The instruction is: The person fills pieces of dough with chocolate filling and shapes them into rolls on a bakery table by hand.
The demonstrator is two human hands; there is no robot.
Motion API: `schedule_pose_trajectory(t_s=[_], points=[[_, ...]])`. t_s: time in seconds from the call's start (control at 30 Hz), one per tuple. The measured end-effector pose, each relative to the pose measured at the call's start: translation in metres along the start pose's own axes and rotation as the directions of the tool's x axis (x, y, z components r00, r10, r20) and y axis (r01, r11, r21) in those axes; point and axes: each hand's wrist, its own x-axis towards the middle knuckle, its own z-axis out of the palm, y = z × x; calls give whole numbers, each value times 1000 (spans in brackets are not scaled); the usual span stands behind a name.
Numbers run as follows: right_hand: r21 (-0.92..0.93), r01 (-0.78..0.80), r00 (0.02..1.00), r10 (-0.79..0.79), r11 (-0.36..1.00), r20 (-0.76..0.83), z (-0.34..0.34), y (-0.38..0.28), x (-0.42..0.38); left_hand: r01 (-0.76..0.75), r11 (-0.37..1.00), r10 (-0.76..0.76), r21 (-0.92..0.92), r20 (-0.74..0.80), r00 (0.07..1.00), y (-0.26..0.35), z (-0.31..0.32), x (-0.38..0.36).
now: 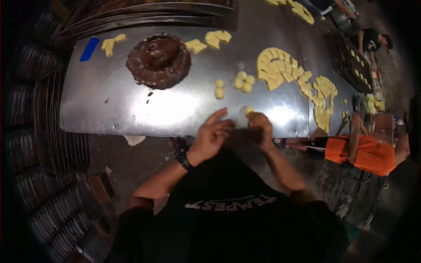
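Note:
My left hand (211, 136), with a dark band at the wrist, hovers over the near edge of the metal table (193, 116). Its index finger is stretched out and the other fingers are loosely bent and apart. To its right my right hand (262, 128) is closed, fingers curled inward. A pale yellow dough ball (248, 109) shows right at its fingertips; what lies inside the fingers is hidden. Farther back sit a cluster of dough balls (242, 82) and a pair of dough balls (219, 89). A large mound of chocolate-brown paste (158, 61) stands at the left.
Cut yellow dough pieces (277, 65) fan out on the right, with more dough pieces (323, 101) beyond. Stacked dark trays (149, 19) line the back. Blue tape (90, 49) lies at the left. A person in an orange shirt (362, 153) works at the right; racks (52, 118) stand left.

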Motion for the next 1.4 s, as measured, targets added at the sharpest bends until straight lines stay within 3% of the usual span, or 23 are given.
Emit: schedule_pose_trajectory(t_s=[0.07,0.13,0.17,0.2,0.3,0.37,0.43,0.5,0.6,0.7,0.77,0.9,0.97,1.03,1.1,1.13,1.17,1.2,1.23,1.27,1.3,1.33,1.4], points=[[102,-149,940,108,984,325,-22,2,-21,90,994,-96,-58,-118,988,0,9,-4],[177,-481,722,273,859,635,-45,-4,2,69,993,-92,-98,-254,963,-3,10,-16],[163,-322,716,127,933,686,-64,-26,52,43,989,-88,-139,-332,939,-6,11,-19],[292,-54,915,-70,955,398,-52,-22,69,-4,981,-80,-194,-425,901,-7,14,-20],[159,25,944,-75,987,321,5,0,78,83,980,-172,-180,-566,806,3,5,-32],[6,191,823,-163,982,544,9,-9,57,71,991,-128,-110,-685,717,15,-17,-36],[261,336,742,-425,905,519,-4,21,37,74,993,-116,-89,-747,654,20,-50,-40],[318,282,687,-422,905,591,-27,47,45,45,998,-62,-44,-823,565,30,-93,-36],[44,215,901,-215,976,376,-10,26,76,161,977,33,137,-852,522,40,-164,-18],[-125,5,979,20,992,202,27,9,75,290,928,15,233,-802,597,27,-249,25],[-124,14,964,20,992,266,26,-1,52,313,871,109,380,-768,631,-2,-314,69],[-171,48,979,-12,984,205,-8,-3,27,585,490,207,646,-739,641,-17,-402,143],[-324,-191,975,218,927,47,1,10,32,599,329,196,730,-674,713,-28,-423,168],[-384,-466,882,455,797,-126,19,30,32,609,304,297,732,-680,670,-36,-426,189],[-310,-533,845,478,787,-239,34,1,37,597,296,309,745,-666,679,-36,-424,206],[-322,-527,850,493,787,-185,28,-17,42,570,140,331,810,-581,744,-49,-442,215],[-333,-519,852,507,787,-131,22,-34,46,485,247,284,839,-542,791,-68,-469,219],[-181,-688,722,688,703,-73,12,-36,42,530,436,213,728,-655,725,-40,-452,213],[-14,-815,579,815,579,12,5,-34,42,371,537,240,758,-559,794,-77,-499,218],[120,-888,457,883,444,106,-2,-33,52,451,734,69,509,-715,695,-58,-482,212],[252,-922,351,909,293,226,-5,-34,72,318,916,-38,245,-735,677,-44,-466,197],[211,-908,405,887,362,224,-2,-39,95,453,796,-5,401,-744,669,-59,-488,181],[140,-857,515,819,496,253,11,-56,146,334,912,-12,237,-799,601,-40,-470,133]])
